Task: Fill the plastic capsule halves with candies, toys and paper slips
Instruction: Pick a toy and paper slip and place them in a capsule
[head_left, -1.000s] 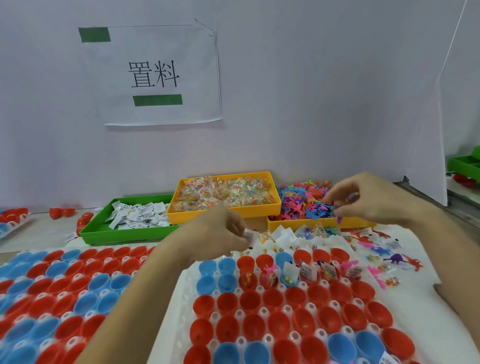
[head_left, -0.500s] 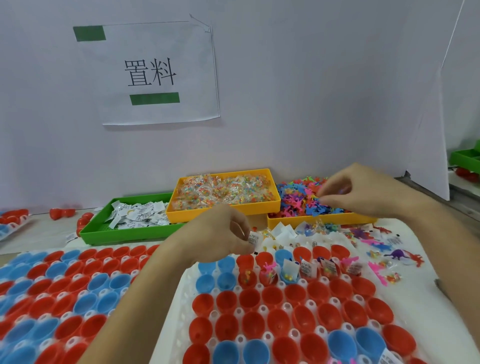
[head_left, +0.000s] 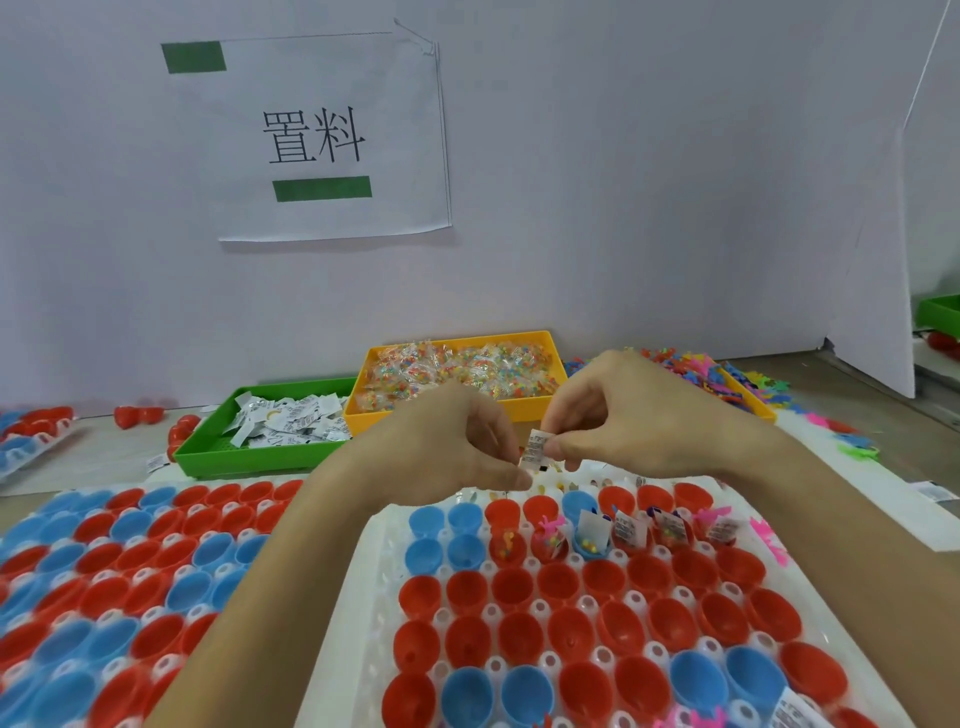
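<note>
A printed paper slip (head_left: 536, 447) stood nearly upright at the centre of the view, its long axis running twelve to six. The right hand (head_left: 631, 415) pinched its upper part between thumb and fingertips. The left hand (head_left: 457, 441) was curled closed just beside it at nine o'clock, thumb tip under the slip's lower end; whether it held more slips in the palm could not be told. The two hands were touching or nearly so around the slip.

The move ahead would, in my judgement, turn on what lay straight down at six o'clock: the white capsule tray (head_left: 379, 597), with its second row of halves directly below the slip. In that row, about six halves from the centre rightward showed candies, toys or slips, while the red half (head_left: 506, 543) at the left end of that run seemed to hold only candy. The right hand, already gripping the slip, was the nearer one to drop it there. The rows nearer the person looked mostly empty, so the task seemed early.

A second tray of halves (head_left: 114, 571) lay at eight o'clock. Three bins stood at twelve o'clock: a green bin of slips (head_left: 244, 457), a yellow bin of wrapped candies (head_left: 524, 405), and a third, largely hidden bin of plastic toys (head_left: 748, 402) at one o'clock. A paper sign (head_left: 332, 135) hung on the wall.
</note>
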